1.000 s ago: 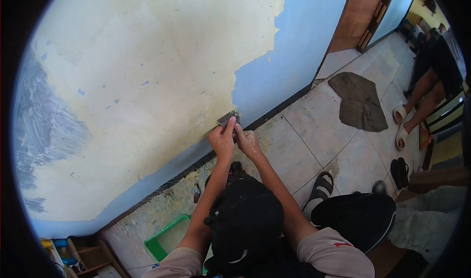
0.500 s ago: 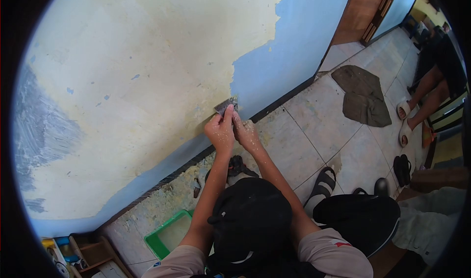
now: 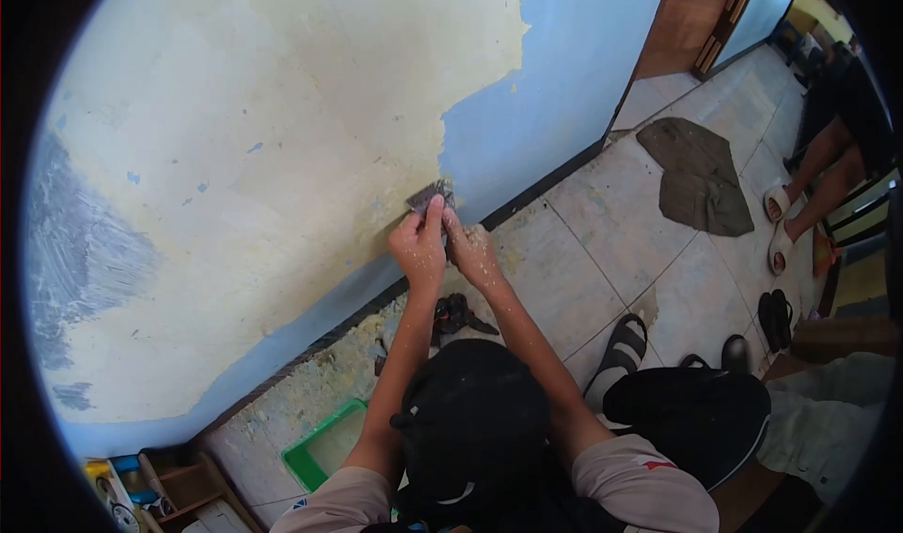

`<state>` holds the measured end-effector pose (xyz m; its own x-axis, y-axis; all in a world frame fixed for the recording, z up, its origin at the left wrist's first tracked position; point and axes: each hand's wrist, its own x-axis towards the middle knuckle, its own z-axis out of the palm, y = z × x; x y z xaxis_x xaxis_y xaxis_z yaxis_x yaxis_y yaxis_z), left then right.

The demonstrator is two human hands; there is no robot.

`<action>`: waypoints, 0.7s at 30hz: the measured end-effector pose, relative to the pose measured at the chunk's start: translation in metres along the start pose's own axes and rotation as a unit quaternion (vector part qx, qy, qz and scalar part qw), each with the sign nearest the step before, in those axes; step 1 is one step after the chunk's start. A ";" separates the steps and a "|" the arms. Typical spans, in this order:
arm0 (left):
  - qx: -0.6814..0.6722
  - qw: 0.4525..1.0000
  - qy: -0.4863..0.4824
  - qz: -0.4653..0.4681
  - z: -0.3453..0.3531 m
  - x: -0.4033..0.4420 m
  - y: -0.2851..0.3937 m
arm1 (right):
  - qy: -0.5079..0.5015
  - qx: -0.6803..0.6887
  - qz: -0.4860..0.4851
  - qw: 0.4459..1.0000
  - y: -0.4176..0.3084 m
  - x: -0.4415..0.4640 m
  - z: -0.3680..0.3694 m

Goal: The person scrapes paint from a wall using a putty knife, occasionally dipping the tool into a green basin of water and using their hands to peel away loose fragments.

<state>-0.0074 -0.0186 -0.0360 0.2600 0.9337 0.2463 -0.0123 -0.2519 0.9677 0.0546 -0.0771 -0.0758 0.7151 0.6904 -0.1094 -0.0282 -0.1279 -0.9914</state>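
Note:
A scraper (image 3: pixel 423 195) with a dark, paint-specked flat blade rests against the wall (image 3: pixel 282 81), by the edge between bare cream plaster and blue paint (image 3: pixel 555 72). My left hand (image 3: pixel 419 251) is closed on it, with a finger laid along the blade. My right hand (image 3: pixel 475 254), dusted with pale flakes, is wrapped round the handle side, which the fingers mostly hide. Flecks also dot the left hand.
Paint scrapings (image 3: pixel 310 378) litter the floor along the dark baseboard. A green tray (image 3: pixel 303 462) and a wooden shelf (image 3: pixel 179 491) stand lower left. A brown cloth (image 3: pixel 701 180) lies on the tiles. Another person's legs (image 3: pixel 828 180) are at right, near black slippers (image 3: pixel 774 317).
Both hands and the scraper stay at nearly the same spot on the wall, with the blade shifted slightly left and up. The view has moved a little.

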 end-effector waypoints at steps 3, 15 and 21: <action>-0.050 0.998 -0.016 -0.027 0.000 0.002 -0.011 | -0.012 -0.026 0.026 0.999 0.003 0.001 -0.001; -0.016 0.998 -0.047 -0.050 -0.005 0.001 -0.019 | 0.018 0.035 -0.050 0.998 0.007 -0.010 0.002; 0.022 0.998 -0.057 -0.003 -0.001 0.008 0.019 | -0.009 0.028 0.011 0.999 -0.008 -0.001 -0.007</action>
<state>-0.0065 -0.0158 -0.0153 0.3679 0.9009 0.2304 0.0311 -0.2596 0.9652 0.0586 -0.0817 -0.0674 0.7007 0.7011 -0.1324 -0.0840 -0.1033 -0.9911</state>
